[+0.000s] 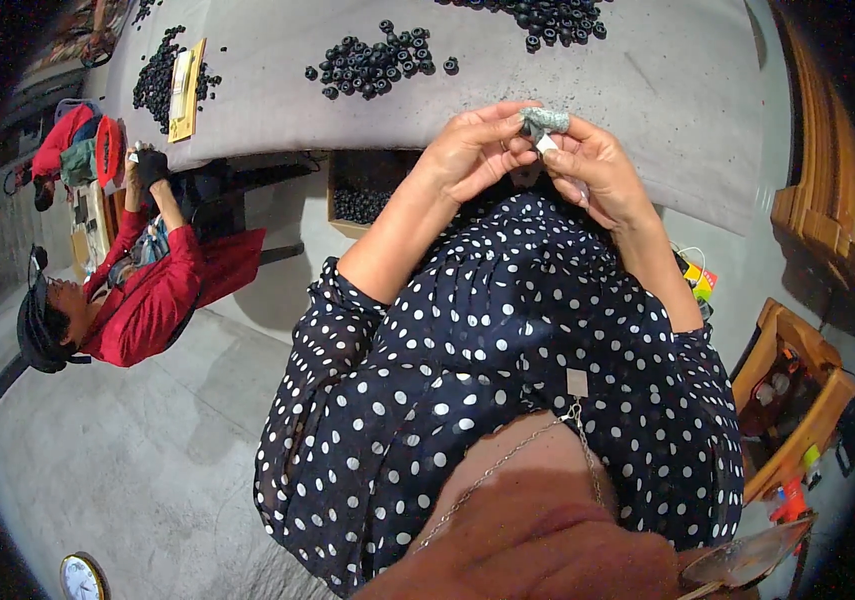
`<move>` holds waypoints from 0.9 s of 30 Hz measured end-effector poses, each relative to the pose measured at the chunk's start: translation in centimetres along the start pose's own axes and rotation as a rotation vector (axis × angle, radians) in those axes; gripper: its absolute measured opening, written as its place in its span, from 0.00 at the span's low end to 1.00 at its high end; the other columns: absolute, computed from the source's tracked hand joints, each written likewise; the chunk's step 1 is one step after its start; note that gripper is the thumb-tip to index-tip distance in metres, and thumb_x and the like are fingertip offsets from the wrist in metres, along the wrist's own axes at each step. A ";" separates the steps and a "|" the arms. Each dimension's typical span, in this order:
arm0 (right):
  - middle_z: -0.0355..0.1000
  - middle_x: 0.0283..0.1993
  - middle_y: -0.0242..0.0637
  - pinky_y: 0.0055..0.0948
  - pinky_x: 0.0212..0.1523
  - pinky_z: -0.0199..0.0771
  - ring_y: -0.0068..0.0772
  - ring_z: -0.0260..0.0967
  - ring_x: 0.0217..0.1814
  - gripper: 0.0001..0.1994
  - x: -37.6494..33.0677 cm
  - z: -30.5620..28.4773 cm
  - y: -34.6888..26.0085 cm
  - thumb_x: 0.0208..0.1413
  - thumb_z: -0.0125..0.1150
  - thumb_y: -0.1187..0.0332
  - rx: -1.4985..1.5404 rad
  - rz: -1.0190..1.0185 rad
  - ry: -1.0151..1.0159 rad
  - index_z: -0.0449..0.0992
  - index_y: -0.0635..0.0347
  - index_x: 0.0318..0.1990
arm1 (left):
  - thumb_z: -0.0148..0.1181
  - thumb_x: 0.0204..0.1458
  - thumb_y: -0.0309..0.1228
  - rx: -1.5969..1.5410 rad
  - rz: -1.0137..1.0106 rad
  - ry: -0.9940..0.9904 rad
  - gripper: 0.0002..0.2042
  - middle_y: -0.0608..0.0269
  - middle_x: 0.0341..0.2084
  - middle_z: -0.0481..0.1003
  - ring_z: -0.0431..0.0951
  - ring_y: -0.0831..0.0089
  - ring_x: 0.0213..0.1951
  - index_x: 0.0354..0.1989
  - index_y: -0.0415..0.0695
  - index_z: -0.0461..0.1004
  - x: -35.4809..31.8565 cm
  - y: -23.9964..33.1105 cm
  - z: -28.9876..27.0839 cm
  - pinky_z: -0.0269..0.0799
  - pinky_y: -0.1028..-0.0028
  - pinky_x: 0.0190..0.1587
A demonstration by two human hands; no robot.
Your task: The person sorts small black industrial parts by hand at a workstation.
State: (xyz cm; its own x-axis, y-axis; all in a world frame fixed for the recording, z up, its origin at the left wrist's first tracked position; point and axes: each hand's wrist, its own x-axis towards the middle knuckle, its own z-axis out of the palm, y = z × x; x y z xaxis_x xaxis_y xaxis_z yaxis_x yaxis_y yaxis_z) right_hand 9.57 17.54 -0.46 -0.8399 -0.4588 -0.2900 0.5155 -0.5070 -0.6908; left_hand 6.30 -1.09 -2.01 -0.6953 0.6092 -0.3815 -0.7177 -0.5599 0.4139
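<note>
Eyeglasses [747, 558] low right; left hand [475, 150] and right hand [599, 172] pinch a grey-green roll [545, 119]

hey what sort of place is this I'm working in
Most likely a small hand-work workshop. Loose piles of small black parts lie on the grey-covered table, a box below holds more small dark pieces, and another person in red has their hands raised near the table's left side.

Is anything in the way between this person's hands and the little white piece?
Nothing visible is in the way: the right hand seems to pinch the little white piece directly. A grey-green patterned bit sits just above it, and the left hand is close beside both.
</note>
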 end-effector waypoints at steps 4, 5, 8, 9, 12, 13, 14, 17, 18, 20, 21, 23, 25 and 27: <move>0.73 0.33 0.32 0.08 0.13 0.55 0.09 0.57 0.16 0.18 -0.1 0.6 -0.1 0.54 0.58 0.73 -0.012 -0.037 0.000 0.66 0.65 0.53 | 0.54 0.53 0.24 0.018 0.021 0.040 0.14 0.56 0.35 0.75 0.76 0.73 0.30 0.48 0.33 0.69 0.0 0.2 0.4 0.79 0.73 0.37; 0.73 0.33 0.32 0.08 0.13 0.55 0.09 0.57 0.16 0.18 -0.1 0.5 -0.1 0.54 0.58 0.73 -0.011 -0.037 0.001 0.66 0.65 0.53 | 0.54 0.53 0.24 0.031 0.024 0.056 0.14 0.56 0.35 0.75 0.76 0.73 0.30 0.48 0.33 0.69 0.0 0.2 0.7 0.79 0.73 0.37; 0.72 0.32 0.31 0.08 0.14 0.56 0.09 0.58 0.17 0.17 -0.1 0.1 0.0 0.54 0.57 0.74 -0.015 -0.018 -0.012 0.67 0.64 0.52 | 0.54 0.53 0.24 0.024 0.012 0.034 0.14 0.56 0.35 0.75 0.77 0.73 0.30 0.48 0.34 0.69 0.0 0.2 0.4 0.79 0.73 0.37; 0.72 0.32 0.31 0.08 0.14 0.56 0.09 0.58 0.17 0.17 -0.1 0.0 0.0 0.53 0.58 0.74 -0.013 -0.015 -0.022 0.67 0.64 0.51 | 0.54 0.53 0.24 0.024 0.013 0.034 0.14 0.56 0.35 0.75 0.77 0.73 0.30 0.48 0.34 0.69 0.0 0.1 0.0 0.79 0.73 0.37; 0.73 0.33 0.32 0.08 0.14 0.57 0.10 0.59 0.17 0.17 -0.1 -0.1 0.1 0.53 0.58 0.74 -0.001 -0.013 -0.028 0.67 0.65 0.51 | 0.56 0.52 0.27 0.031 -0.002 -0.059 0.18 0.58 0.39 0.74 0.76 0.74 0.34 0.52 0.35 0.66 0.0 0.0 -0.6 0.77 0.74 0.40; 0.73 0.33 0.33 0.08 0.15 0.57 0.10 0.59 0.17 0.17 -0.1 -0.1 0.1 0.53 0.58 0.74 0.009 -0.013 -0.024 0.67 0.65 0.51 | 0.55 0.53 0.26 0.016 0.004 -0.069 0.16 0.57 0.37 0.75 0.76 0.74 0.33 0.50 0.34 0.68 0.0 0.0 -0.4 0.78 0.74 0.39; 0.73 0.33 0.33 0.08 0.15 0.57 0.10 0.59 0.17 0.17 -0.1 -0.1 0.1 0.53 0.58 0.74 0.008 -0.012 -0.025 0.67 0.65 0.51 | 0.54 0.53 0.24 0.002 0.011 -0.077 0.14 0.56 0.36 0.75 0.77 0.73 0.32 0.48 0.34 0.70 0.0 0.0 -0.3 0.79 0.73 0.37; 0.73 0.33 0.34 0.08 0.15 0.59 0.10 0.59 0.17 0.18 0.1 -0.2 0.1 0.53 0.58 0.74 0.025 0.006 -0.008 0.66 0.66 0.52 | 0.55 0.53 0.25 -0.015 -0.014 -0.063 0.14 0.56 0.36 0.75 0.77 0.74 0.30 0.48 0.34 0.70 0.0 -0.1 -0.1 0.79 0.74 0.37; 0.73 0.34 0.34 0.08 0.15 0.59 0.10 0.60 0.18 0.18 0.1 -0.3 0.2 0.53 0.58 0.74 0.037 0.006 -0.013 0.66 0.65 0.52 | 0.55 0.53 0.25 -0.015 -0.013 -0.064 0.14 0.56 0.36 0.75 0.77 0.74 0.30 0.48 0.34 0.70 0.0 -0.2 0.0 0.79 0.74 0.37; 0.73 0.34 0.34 0.09 0.15 0.59 0.11 0.60 0.18 0.19 0.0 -0.2 0.3 0.53 0.58 0.74 0.049 0.008 -0.018 0.66 0.65 0.53 | 0.54 0.53 0.25 -0.059 -0.017 -0.039 0.14 0.57 0.35 0.75 0.76 0.75 0.29 0.48 0.34 0.70 -0.1 -0.2 0.0 0.79 0.74 0.37; 0.73 0.34 0.34 0.08 0.15 0.59 0.11 0.60 0.18 0.19 -0.1 -0.1 0.2 0.53 0.58 0.74 0.033 -0.010 -0.034 0.66 0.65 0.53 | 0.54 0.53 0.25 -0.061 -0.016 -0.038 0.14 0.57 0.35 0.75 0.76 0.75 0.29 0.48 0.34 0.70 -0.1 -0.2 -0.1 0.79 0.74 0.37; 0.73 0.34 0.33 0.08 0.15 0.59 0.11 0.59 0.18 0.19 -0.2 0.2 0.1 0.53 0.59 0.74 0.018 -0.028 -0.052 0.66 0.65 0.53 | 0.57 0.52 0.28 0.038 -0.002 -0.042 0.19 0.62 0.38 0.73 0.74 0.77 0.32 0.52 0.35 0.67 -0.1 0.0 -0.3 0.77 0.75 0.40; 0.73 0.33 0.33 0.08 0.15 0.58 0.10 0.58 0.18 0.19 -0.2 0.3 -0.1 0.53 0.59 0.73 0.008 -0.019 -0.055 0.66 0.64 0.53 | 0.57 0.52 0.27 0.042 0.000 -0.030 0.19 0.62 0.37 0.73 0.74 0.77 0.32 0.52 0.35 0.67 -0.2 0.0 -0.3 0.77 0.75 0.40; 0.72 0.33 0.32 0.08 0.15 0.58 0.10 0.58 0.18 0.19 -0.2 0.4 -0.2 0.53 0.59 0.74 0.011 -0.018 -0.055 0.66 0.64 0.52 | 0.57 0.52 0.27 0.043 -0.001 -0.022 0.19 0.63 0.37 0.74 0.74 0.77 0.32 0.52 0.35 0.67 -0.1 0.1 -0.3 0.77 0.74 0.40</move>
State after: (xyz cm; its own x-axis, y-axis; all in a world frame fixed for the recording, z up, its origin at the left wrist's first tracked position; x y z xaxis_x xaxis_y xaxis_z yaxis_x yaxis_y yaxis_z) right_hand 9.66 17.47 -0.02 -0.8385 -0.4892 -0.2402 0.5026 -0.5237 -0.6879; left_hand 6.32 -1.40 -2.21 -0.6930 0.6222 -0.3641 -0.7160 -0.5349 0.4487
